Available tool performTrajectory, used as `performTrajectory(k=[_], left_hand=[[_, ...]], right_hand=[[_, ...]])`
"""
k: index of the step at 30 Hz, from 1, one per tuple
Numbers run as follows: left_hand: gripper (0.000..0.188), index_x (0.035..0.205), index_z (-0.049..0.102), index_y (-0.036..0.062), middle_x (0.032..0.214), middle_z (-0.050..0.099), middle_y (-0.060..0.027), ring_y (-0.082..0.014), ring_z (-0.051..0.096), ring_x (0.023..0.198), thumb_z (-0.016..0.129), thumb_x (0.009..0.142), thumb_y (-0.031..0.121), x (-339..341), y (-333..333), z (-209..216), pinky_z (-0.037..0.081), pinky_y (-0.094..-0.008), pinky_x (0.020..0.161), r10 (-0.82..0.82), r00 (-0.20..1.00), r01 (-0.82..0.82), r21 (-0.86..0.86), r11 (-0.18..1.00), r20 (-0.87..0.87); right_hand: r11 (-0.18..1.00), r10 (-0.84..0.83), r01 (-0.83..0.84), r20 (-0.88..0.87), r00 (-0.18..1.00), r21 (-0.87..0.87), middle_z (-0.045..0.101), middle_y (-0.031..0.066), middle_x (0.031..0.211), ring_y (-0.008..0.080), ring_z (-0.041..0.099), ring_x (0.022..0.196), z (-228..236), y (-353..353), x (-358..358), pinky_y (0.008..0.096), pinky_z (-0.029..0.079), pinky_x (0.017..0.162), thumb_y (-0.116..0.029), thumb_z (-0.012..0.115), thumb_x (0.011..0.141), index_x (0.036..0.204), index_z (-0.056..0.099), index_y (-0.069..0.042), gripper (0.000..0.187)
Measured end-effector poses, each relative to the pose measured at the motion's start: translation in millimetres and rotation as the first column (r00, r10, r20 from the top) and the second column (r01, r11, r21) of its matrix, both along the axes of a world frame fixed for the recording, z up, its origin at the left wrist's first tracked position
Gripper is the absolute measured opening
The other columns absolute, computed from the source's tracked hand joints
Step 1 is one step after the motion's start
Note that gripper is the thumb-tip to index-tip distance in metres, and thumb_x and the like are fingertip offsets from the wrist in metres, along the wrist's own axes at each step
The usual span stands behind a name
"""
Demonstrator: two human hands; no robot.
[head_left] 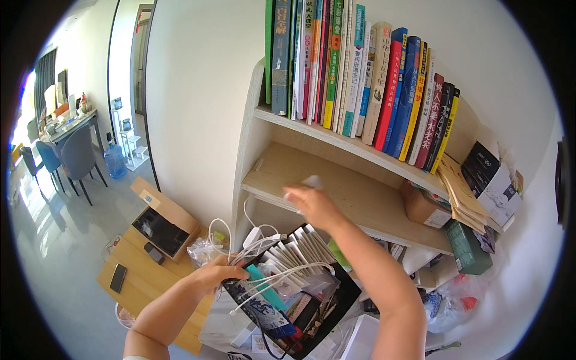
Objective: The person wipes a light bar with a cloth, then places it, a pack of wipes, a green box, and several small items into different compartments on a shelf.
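1. Your left hand [217, 275] is closed on the black box's [344, 298] left edge, white cables [252, 238] beside its fingers.
2. Right hand [316, 206], apart, over the shelf [288, 159]; white thing [312, 181] behind it, grip unclear.
3. Box: between your forearms.
4. Step, judged: left steadies, right works the shelf.
5. Next move calls for a steady box.

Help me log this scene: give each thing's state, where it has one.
Bin: open, filled
Left hand: closed on bin's edge
Right hand: off the bin, grip unclear
Cables: loosely looped
Carton: open, flap raised
Phone: lying flat
Books: standing in a row
Jug: upright
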State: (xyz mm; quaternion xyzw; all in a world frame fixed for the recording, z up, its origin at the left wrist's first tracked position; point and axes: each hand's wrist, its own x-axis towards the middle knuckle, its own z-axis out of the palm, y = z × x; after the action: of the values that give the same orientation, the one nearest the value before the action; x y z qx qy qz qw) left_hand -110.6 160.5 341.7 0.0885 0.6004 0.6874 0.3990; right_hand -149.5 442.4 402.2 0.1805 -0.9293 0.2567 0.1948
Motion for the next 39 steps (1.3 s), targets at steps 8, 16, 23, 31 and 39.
performTrajectory(k=[8,16,23,31,39], left_hand=[[0.024,0.082,0.050,0.0123,0.079,0.053,0.0014,-0.0089,0.052,0.079,0.071,0.072,0.017,-27,29,-21,0.041,-0.0240,0.068,-0.180,0.983,0.180,0.049,0.983,0.014],[0.041,0.097,0.054,0.0067,0.090,0.053,-0.0013,-0.0128,0.050,0.089,0.075,0.065,0.021,-42,19,-36,0.037,-0.0245,0.077,-0.264,0.958,0.253,-0.106,0.962,-0.112],[0.030,0.078,0.044,0.0103,0.076,0.042,0.0043,-0.0080,0.041,0.074,0.072,0.071,0.020,-42,5,-38,0.031,-0.0232,0.066,-0.307,0.929,0.319,0.030,0.947,-0.205],[0.031,0.089,0.053,0.0061,0.085,0.049,0.0022,-0.0102,0.047,0.083,0.072,0.067,0.017,-37,-15,-41,0.035,-0.0233,0.074,-0.167,0.977,0.169,0.008,0.986,-0.135],[0.031,0.092,0.055,0.0053,0.083,0.052,0.0014,-0.0110,0.051,0.083,0.069,0.064,0.010,-34,-27,-38,0.037,-0.0232,0.074,-0.076,0.996,0.079,0.073,0.994,-0.036]], right_hand=[[0.773,-0.588,0.634,-0.400,0.703,-0.022,0.065,0.0170,0.094,0.0332,0.063,0.090,32,91,14,0.0427,0.051,0.073,-0.027,0.046,0.093,0.103,0.064,-0.013,0.025],[0.661,-0.735,0.657,0.133,0.665,0.362,0.049,0.0248,0.127,0.0349,0.048,0.119,-20,149,-82,0.0407,0.038,0.099,-0.027,0.040,0.091,0.129,0.045,-0.003,0.045],[0.951,-0.300,0.294,0.055,0.952,0.095,0.051,0.0282,0.122,0.0388,0.051,0.112,11,29,-151,0.0426,0.039,0.097,-0.017,0.049,0.087,0.132,0.039,-0.002,0.048],[0.924,-0.324,0.299,0.075,0.943,0.238,0.059,0.0183,0.116,0.0339,0.054,0.111,-4,65,-156,0.0390,0.041,0.096,-0.025,0.047,0.090,0.119,0.057,-0.007,0.035],[0.680,-0.674,0.621,0.002,0.738,0.390,0.048,0.0165,0.133,0.0314,0.041,0.125,-41,256,-21,0.0374,0.030,0.106,-0.033,0.032,0.096,0.127,0.051,-0.008,0.045]])
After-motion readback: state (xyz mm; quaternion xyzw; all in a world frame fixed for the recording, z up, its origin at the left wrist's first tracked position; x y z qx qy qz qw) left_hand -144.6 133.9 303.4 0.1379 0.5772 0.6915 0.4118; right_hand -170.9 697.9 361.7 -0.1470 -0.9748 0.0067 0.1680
